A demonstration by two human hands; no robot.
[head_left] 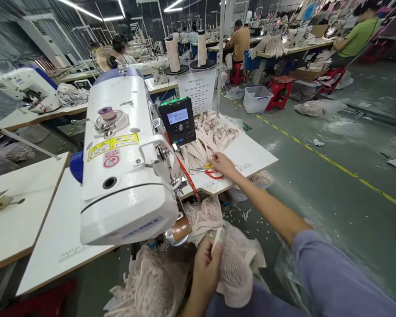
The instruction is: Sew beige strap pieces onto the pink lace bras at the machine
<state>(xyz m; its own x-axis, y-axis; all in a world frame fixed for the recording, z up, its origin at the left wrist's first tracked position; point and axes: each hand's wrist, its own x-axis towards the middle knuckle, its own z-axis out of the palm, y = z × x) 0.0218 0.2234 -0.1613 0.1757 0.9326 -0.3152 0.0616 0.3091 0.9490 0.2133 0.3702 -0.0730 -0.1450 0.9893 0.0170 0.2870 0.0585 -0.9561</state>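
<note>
My left hand (207,262) is closed on a beige lace bra (232,264), with a pale strap end (217,240) standing up between thumb and fingers. The bra hangs over my lap and reaches up to the sewing machine's front end. My right hand (223,165) is stretched out over the white table, fingers curled together at the edge of a pile of beige straps (214,136). What its fingertips pinch, if anything, is too small to make out. Just beneath that hand lie red-handled scissors (214,173), beside the straps.
The white sewing machine (125,193) fills the left middle, its control panel (179,121) lit. A red strip (186,174) hangs beside it. More beige bras (155,281) are heaped below. Thread cones (202,49) stand behind; other people sit at machines farther back.
</note>
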